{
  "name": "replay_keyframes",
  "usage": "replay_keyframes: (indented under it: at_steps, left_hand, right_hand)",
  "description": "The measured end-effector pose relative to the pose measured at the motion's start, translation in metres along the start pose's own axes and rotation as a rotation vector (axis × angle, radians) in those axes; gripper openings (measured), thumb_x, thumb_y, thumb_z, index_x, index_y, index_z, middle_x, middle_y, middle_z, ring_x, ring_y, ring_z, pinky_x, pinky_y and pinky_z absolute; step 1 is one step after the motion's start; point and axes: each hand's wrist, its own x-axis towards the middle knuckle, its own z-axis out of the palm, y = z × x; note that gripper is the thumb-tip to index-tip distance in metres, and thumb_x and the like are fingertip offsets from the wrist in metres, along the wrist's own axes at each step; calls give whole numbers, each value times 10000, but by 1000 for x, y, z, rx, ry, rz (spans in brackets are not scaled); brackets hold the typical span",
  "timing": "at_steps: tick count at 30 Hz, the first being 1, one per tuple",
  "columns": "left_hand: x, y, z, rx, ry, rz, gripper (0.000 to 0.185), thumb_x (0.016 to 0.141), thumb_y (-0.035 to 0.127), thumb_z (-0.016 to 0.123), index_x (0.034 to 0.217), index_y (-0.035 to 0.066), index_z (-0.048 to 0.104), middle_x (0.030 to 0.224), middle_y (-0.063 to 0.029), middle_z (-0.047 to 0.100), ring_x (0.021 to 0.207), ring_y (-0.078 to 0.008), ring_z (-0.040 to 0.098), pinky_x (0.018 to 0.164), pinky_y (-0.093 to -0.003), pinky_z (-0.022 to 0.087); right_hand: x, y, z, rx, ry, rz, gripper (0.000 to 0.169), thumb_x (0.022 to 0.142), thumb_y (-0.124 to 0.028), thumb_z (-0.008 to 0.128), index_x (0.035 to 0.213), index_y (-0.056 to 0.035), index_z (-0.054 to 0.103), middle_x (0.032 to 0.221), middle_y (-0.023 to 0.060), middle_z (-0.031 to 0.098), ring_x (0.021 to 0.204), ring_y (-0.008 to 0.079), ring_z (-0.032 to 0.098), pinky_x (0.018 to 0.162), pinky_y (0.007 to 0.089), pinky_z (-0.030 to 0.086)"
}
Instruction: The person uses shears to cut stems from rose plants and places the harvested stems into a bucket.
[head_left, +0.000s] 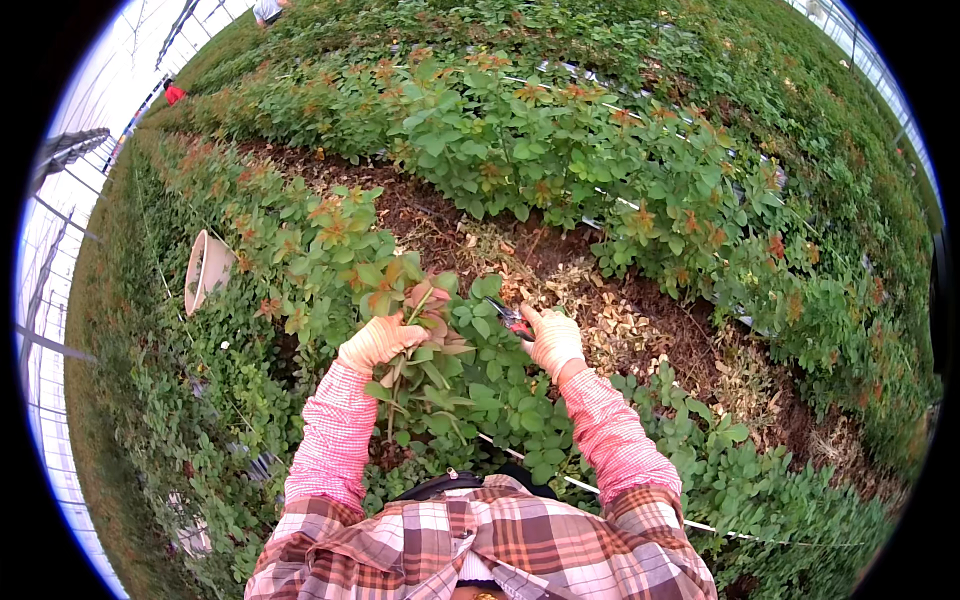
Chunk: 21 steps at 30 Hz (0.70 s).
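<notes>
My left hand (382, 341), in a pale orange glove, is closed around a bunch of cut leafy stems (431, 322) with reddish and green leaves. Their lower ends hang below the fist. To the right, my right hand (553, 339), gloved alike, grips red-handled pruning shears (516, 322), whose dark blades point up and left towards green leaves. Rose-like bushes (525, 405) stand between and below my hands.
A pale bucket (210, 271) lies tilted on the plants at the left. A soil path with dry leaves (615, 319) runs diagonally between plant rows. White lines (577, 484) cross the row before me. Two people are far off at the upper left.
</notes>
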Motion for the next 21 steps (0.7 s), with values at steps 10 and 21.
replay_keyframes:
  at_steps: [10, 21]
  left_hand:
    - [-25, 22, -62, 1159, 386, -245, 708, 780, 291, 639, 1326, -72, 372, 1041, -223, 622, 998, -317, 592, 854, -368, 478]
    - [-60, -38, -65, 665, 603, -100, 489, 764, 115, 700, 1193, -4, 495, 1075, -106, 602, 975, -200, 566, 845, -310, 465]
  right_hand:
    - [14, -42, 65, 1842, -952, 320, 398, 876, -339, 603, 1122, -39, 512, 951, 158, 630, 851, 253, 635, 757, 401, 544]
    - [17, -80, 105, 2056, -764, 382, 314, 871, -290, 616, 1040, -33, 551, 767, 95, 622, 581, 167, 599, 489, 308, 515]
